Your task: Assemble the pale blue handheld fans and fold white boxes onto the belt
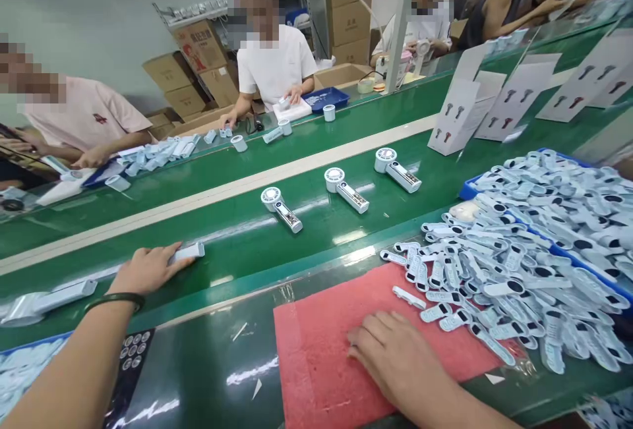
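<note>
My left hand (pixel 148 269) reaches over the green conveyor belt, fingers closed round a pale handheld fan (pixel 195 251). Only the end of its handle shows past my fingers; the rest is hidden. Nearer me on the belt lies another pale handheld fan (pixel 64 297). My right hand (pixel 390 356) rests palm down on a red mat (pixel 316 363), fingers loosely bent and nothing visible in them. Just beyond its fingertips lies a pale blue handle cover (pixel 409 298), beside a large heap of similar covers (pixel 475 271).
Three handheld fans with exposed circuit boards, one of them a middle fan (pixel 346 190), lie along the belt. White printed boxes (pixel 455 119) stand at right. A blue tray (pixel 568 257) edges the heap. Across the belt, several people work, including a person in a white shirt (pixel 274 60).
</note>
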`<state>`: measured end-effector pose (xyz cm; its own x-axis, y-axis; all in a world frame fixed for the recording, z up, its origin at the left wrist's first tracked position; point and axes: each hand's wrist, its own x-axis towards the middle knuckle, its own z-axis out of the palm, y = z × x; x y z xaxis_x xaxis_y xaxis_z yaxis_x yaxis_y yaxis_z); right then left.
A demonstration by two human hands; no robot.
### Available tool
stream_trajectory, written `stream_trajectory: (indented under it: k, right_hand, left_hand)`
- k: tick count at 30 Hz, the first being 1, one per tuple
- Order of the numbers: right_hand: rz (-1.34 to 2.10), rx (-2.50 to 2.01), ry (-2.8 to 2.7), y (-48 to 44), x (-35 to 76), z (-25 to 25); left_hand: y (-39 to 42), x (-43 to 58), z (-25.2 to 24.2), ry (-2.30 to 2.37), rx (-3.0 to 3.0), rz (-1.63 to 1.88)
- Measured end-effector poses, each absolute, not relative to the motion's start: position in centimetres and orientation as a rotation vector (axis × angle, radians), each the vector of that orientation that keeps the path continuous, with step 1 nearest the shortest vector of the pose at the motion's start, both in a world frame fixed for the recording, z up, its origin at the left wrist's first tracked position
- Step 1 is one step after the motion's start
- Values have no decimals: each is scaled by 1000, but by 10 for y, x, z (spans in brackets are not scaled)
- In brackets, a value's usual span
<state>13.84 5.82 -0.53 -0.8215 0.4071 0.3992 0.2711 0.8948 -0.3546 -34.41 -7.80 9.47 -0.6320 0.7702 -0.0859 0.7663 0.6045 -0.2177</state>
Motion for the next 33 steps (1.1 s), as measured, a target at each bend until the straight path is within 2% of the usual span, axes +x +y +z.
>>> stream_trajectory:
  k: [5, 8, 10, 13, 17, 21, 26, 30, 33]
  right_hand:
    - [370, -697, -2534, 62, 138, -1]
    - [500, -679, -2574, 69, 151, 1]
    - [471, -658, -2633, 72, 161, -1]
    - [419, -600, -2687, 73, 174, 1]
    - [641, -543, -2506, 71, 185, 21]
    - [608, -536, -2410, 73, 186, 38]
    - [602, -548, -2496, 75, 166, 31]
    - [508, -530, -2582, 65, 147, 30]
    - [480, -535, -2622, 61, 142, 36]
  left_hand:
    - [-100, -325, 105, -2753, -1303, 559]
    - [-104, -304, 105, -2755, -1319, 513]
    - [-102, -280, 103, -2747, -1353, 442]
    - [-90, -220, 95, -2654, -1511, 254]
    - [-61, -116, 78, -2302, -1985, -58]
    - [-40, -44, 58, -2187, -2256, -243]
    - [-39, -33, 50, -2245, -2322, -440]
    - [-43, -41, 59, -2218, -2435, -787]
    - [-45, -44, 60, -2185, -2471, -896]
